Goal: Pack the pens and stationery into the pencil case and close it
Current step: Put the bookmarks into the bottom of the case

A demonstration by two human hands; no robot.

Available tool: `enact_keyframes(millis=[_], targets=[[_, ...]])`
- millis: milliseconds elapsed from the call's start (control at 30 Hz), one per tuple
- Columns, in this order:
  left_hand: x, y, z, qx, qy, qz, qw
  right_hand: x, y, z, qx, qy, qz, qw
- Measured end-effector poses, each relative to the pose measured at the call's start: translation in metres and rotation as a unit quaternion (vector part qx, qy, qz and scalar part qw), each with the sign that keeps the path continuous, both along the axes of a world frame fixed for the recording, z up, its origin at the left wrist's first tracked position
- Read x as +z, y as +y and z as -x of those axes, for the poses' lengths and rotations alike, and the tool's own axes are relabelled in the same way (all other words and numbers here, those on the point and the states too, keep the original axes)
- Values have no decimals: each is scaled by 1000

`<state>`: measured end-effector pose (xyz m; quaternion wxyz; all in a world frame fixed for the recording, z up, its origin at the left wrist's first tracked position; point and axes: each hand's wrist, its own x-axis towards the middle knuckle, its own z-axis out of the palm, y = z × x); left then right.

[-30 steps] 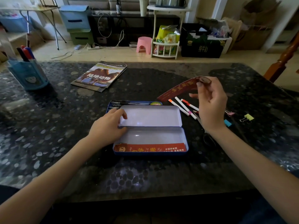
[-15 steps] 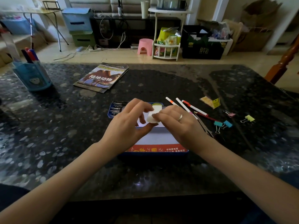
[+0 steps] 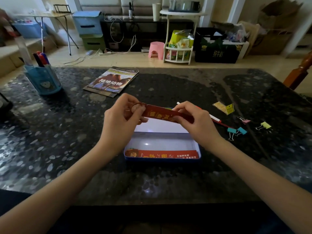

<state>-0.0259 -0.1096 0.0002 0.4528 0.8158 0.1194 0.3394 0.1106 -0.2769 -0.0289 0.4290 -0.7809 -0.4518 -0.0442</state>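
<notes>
Holding a long dark-red flat strip with gold lettering (image 3: 167, 115) level above the open blue metal pencil case (image 3: 162, 146), both hands pinch it by its ends: the left hand (image 3: 118, 122) has thumb and fingers curled round the end with the round cartoon head, and the right hand (image 3: 194, 120) grips the other end between thumb and fingertips. This two-ended hold looks meant to line the strip up lengthwise with the case, probably so it can go in flat. The case sits on the dark speckled stone table (image 3: 50, 149) directly beneath the hands, its near tray open and showing a pale floor and a red printed band along the front wall. Still out on the table to the right lie a white pen with a red tip (image 3: 215, 118), two teal binder clips (image 3: 237, 131), a yellow binder clip (image 3: 265, 125), a pink binder clip (image 3: 244, 120) and a small yellow packet (image 3: 223, 107), so packing seems far from finished. The hands and strip hide the rear half of the case; whether it already holds pens cannot be told. Other pens behind the right hand are mostly covered.
</notes>
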Motion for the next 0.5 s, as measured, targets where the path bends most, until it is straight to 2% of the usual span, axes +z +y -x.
enact_keyframes(millis=[100,267,400,500], targets=[[-6,17,2,24,95,19,995,4,1,-3,1,89,64,994],[-21,33,3,5,218,-15,976,-3,2,-6,35,147,208,967],[-30,33,5,-46,295,-61,952,-13,0,-5,75,136,288,945],[-37,33,6,-71,324,-109,937,-15,0,-5,75,115,299,944]])
